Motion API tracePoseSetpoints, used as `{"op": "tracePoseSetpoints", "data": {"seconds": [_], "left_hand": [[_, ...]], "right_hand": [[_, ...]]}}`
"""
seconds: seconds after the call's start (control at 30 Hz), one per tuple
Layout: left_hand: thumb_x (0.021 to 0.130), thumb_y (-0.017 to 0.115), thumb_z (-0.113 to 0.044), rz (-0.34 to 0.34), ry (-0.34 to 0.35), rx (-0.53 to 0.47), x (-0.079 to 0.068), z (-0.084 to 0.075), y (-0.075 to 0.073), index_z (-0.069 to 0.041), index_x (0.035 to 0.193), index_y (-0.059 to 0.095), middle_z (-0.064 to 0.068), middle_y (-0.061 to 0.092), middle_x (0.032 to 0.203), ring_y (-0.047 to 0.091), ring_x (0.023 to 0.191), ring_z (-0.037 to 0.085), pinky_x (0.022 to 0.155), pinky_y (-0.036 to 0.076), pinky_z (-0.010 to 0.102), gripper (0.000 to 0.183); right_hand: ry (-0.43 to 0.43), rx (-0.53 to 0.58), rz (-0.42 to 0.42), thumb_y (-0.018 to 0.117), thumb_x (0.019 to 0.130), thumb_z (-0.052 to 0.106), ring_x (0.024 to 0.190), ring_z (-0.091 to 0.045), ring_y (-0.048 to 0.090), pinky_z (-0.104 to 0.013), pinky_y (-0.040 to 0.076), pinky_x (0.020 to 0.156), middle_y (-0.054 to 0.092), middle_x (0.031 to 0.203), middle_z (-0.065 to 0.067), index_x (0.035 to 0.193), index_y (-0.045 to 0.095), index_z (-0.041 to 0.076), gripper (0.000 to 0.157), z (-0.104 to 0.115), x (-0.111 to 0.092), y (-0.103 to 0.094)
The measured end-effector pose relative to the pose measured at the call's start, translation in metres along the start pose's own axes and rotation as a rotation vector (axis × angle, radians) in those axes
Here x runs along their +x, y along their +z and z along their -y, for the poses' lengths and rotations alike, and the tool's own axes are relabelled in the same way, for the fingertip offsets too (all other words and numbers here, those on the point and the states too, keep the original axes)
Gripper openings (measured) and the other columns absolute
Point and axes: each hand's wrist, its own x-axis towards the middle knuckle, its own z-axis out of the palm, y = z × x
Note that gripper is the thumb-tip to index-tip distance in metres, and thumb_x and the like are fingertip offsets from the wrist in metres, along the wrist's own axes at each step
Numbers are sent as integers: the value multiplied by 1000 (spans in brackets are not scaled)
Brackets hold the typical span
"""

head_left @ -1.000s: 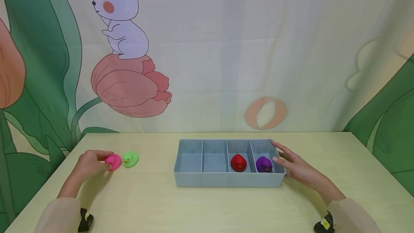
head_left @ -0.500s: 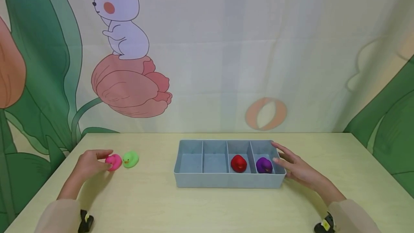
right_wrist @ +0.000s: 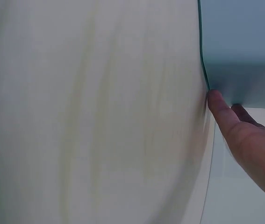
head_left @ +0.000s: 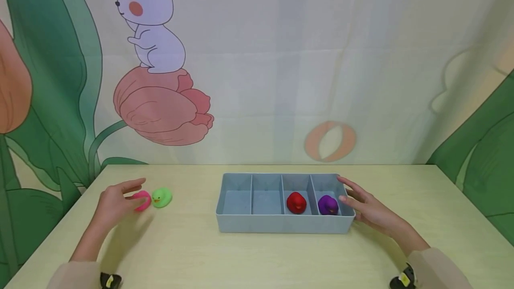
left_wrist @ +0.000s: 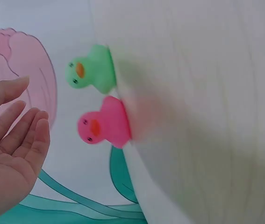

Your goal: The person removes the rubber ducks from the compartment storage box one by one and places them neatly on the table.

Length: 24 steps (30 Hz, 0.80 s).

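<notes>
My left hand (head_left: 116, 202) hovers beside a small pink rubber duck (left_wrist: 105, 123), thumb and fingers spread and apart from it in the left wrist view. The duck is partly hidden behind the fingers in the head view. Right next to it on the table is a green rubber duck (head_left: 162, 197). At the right end of a grey-blue box (head_left: 281, 224) is my right hand (head_left: 371, 208), its loosely extended fingers touching the end wall and rim. Inside, a purple duck (head_left: 328, 205) sits in the rightmost compartment and a red duck (head_left: 296, 203) in the one beside it.
Dividers split the box into several compartments in a row; the two left ones show bare floors. The pale wooden table (head_left: 192, 253) ends at a hanging cloth (head_left: 249, 79) printed with a rabbit and flowers.
My left hand has let go of the pink duck, its fingers spreading and lifting slightly. Both ducks on the table stay where they were. The right hand and box have not moved.
</notes>
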Motion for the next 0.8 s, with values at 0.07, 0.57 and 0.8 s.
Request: {"op": "tracePoseSetpoints", "data": {"seconds": [0.07,0.57,0.8], "left_hand": [[80,66,-7,-14,7,-16,-3,-6,1,7,127,49,31,53,119,55,102,45,73,53,37,52],[79,70,-12,-79,90,-131,-16,-44,10,1,126,52,22,60,114,59,99,35,70,47,10,52],[78,72,-16,-93,134,-138,-16,-60,25,-3,123,56,14,62,113,60,94,4,78,51,24,49]], "right_hand": [[-1,-3,-1,45,96,27,132,-49,11,-57,33,97,-7,148,-25,147,7,21,64,0,0,0],[-9,-4,1,44,96,27,132,-48,9,-59,30,97,-8,149,-25,147,7,21,63,0,-1,1],[-20,-1,8,44,97,26,133,-48,4,-61,28,98,-10,149,-24,147,7,20,63,0,-1,0]]}}
